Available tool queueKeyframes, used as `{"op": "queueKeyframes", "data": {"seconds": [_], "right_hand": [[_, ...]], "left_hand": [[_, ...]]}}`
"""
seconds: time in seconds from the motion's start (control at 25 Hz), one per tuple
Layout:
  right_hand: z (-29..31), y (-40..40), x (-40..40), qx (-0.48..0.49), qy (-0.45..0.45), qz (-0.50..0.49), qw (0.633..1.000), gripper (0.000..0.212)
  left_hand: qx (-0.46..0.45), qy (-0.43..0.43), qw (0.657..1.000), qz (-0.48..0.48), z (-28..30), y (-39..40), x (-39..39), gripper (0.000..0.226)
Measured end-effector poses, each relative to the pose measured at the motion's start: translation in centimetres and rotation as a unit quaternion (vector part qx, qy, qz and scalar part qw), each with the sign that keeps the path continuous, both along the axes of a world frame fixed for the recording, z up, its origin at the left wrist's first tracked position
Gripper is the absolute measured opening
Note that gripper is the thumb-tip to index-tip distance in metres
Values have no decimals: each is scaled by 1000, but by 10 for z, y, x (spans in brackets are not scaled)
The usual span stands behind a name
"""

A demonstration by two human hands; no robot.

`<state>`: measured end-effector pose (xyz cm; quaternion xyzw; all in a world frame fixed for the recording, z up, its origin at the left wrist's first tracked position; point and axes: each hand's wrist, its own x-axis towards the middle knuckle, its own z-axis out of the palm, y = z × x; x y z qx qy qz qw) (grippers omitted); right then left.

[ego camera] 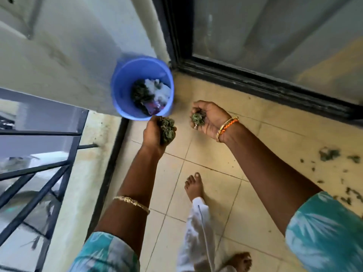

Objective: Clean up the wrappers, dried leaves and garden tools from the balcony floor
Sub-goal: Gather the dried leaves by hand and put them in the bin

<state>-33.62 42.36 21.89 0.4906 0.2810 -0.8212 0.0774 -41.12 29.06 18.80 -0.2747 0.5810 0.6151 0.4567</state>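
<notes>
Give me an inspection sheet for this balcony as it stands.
Surface: beige tiled floor, dried leaf scraps scattered at right.
Job's things: blue bucket in the corner, holding leaves and wrappers; no garden tools seen.
Clutter: nothing seen beyond the scraps.
Grippers: left hand grips a leaf clump near the bucket rim; right hand holds a smaller clump.
Cables: nothing seen.
Surroundings: dark railing at left, sliding door frame behind, bare feet on the tiles.
</notes>
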Motion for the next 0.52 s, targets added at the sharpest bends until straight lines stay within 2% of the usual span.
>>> {"op": "queueKeyframes", "data": {"seconds": [0.24,0.28,0.36,0.44,0.52], "right_hand": [[-56,-8,-125,37,-28,-18,999,19],[-65,-9,-134,33,-31,-15,999,20],[-77,-10,-141,10,-29,-5,1000,35],[-84,-12,-136,-6,-18,-2,1000,46],[-87,-12,-128,-13,-2,-6,1000,44]], "left_hand": [[56,-10,989,134,-29,6,-90,36],[40,-10,989,140,-31,5,-96,34],[0,-14,989,149,-38,0,-106,30],[-24,-10,991,133,-47,-8,-113,43],[-58,9,991,119,-56,-11,-113,53]]}}
